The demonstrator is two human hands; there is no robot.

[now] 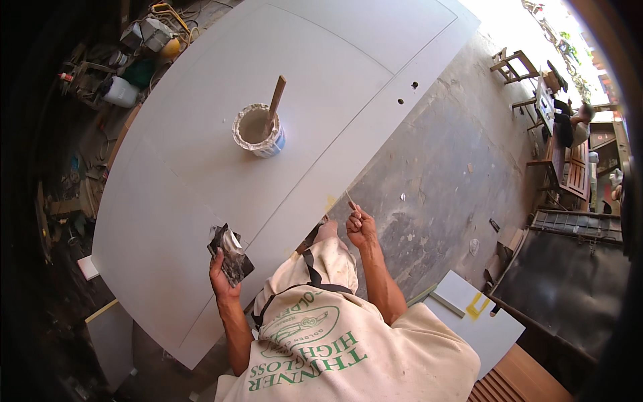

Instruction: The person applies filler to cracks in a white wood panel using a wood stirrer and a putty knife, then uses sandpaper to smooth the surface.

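Note:
A large pale grey door panel [201,167] with thin grooves lies flat before me. My left hand [222,280] is over its near left part, closed on a dark, smeared flat plate [236,265] with a shiny light patch at the top. Just off the panel's near right edge, my right hand [362,229] has its fingers curled around a thin tool [348,197], seen nearly edge-on, so its kind is unclear. Farther up the panel stands an open tub [270,147] with grey-white paste caked on its rim. A wooden stick [276,97] leans upright inside it.
Two small dark holes [400,102] pierce the panel near its right edge. Jugs [120,92] and clutter crowd the left side. At the far right a person [580,124] sits by wooden furniture. A grey board [482,328] and a black panel [562,288] are at lower right.

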